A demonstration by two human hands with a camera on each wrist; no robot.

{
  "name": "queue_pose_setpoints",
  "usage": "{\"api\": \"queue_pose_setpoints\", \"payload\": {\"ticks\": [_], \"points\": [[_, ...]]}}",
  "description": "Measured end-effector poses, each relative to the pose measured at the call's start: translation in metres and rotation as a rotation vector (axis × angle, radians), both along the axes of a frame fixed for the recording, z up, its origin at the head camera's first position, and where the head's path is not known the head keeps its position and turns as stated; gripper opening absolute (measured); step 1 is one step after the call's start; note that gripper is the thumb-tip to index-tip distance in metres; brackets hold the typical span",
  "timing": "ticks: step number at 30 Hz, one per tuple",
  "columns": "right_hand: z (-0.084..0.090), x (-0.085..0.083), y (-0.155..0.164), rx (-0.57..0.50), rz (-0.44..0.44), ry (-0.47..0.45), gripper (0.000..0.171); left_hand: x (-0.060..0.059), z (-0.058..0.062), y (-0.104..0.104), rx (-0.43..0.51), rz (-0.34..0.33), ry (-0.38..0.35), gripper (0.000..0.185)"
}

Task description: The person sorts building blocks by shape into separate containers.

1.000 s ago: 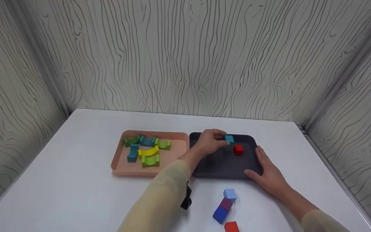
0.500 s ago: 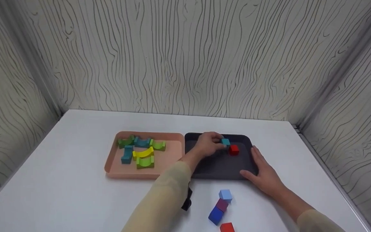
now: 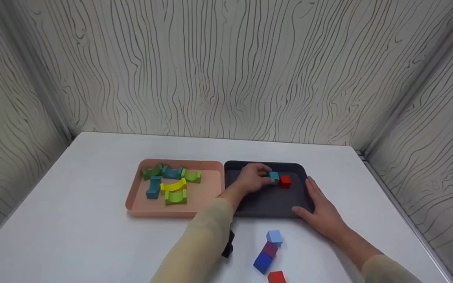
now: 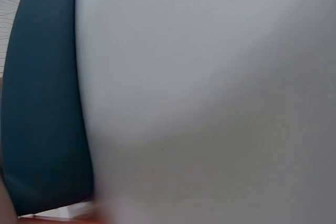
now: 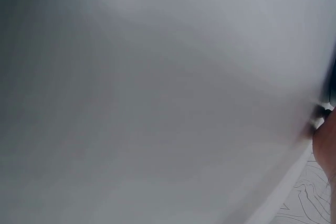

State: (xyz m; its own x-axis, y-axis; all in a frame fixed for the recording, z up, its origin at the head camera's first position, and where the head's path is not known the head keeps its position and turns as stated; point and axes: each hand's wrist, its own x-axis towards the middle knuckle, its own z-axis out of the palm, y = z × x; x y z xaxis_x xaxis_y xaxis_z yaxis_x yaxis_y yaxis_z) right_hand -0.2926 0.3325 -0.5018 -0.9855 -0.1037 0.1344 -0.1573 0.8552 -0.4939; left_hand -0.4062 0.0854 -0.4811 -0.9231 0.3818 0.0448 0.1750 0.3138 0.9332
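In the head view my left hand (image 3: 255,179) pinches a teal cube (image 3: 274,177) low over the dark tray (image 3: 267,204), right beside a red cube (image 3: 285,181) that sits in the tray. My right hand (image 3: 321,210) lies flat with straight fingers against the tray's right edge. Both wrist views are blurred; the left wrist view shows only white table and a strip of the dark tray (image 4: 42,108).
A pink tray (image 3: 148,208) to the left holds several green, teal and yellow arch blocks. On the white table near me lie a light blue cube (image 3: 274,237), a purple cube (image 3: 269,249), a blue cube (image 3: 262,262) and a red cube (image 3: 277,277). Patterned walls enclose the table.
My left hand has lowered the teal cube leftward and down until it sits next to the red cube. The right hand stays at the tray's edge.
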Motion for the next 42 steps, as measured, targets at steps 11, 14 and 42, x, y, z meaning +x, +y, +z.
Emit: {"api": "queue_pose_setpoints", "payload": {"ticks": [11,14,42], "points": [[0.000,-0.001,0.000,0.005,-0.001,0.002,0.109,0.003,0.001,0.002,-0.030,0.015,-0.029,0.032],[0.000,-0.001,0.000,0.005,-0.003,-0.001,0.110,0.003,0.001,0.002,-0.033,0.020,-0.025,0.032],[-0.003,-0.001,0.000,0.002,-0.005,0.009,0.107,0.006,0.012,-0.005,-0.020,-0.011,-0.022,0.041]]}}
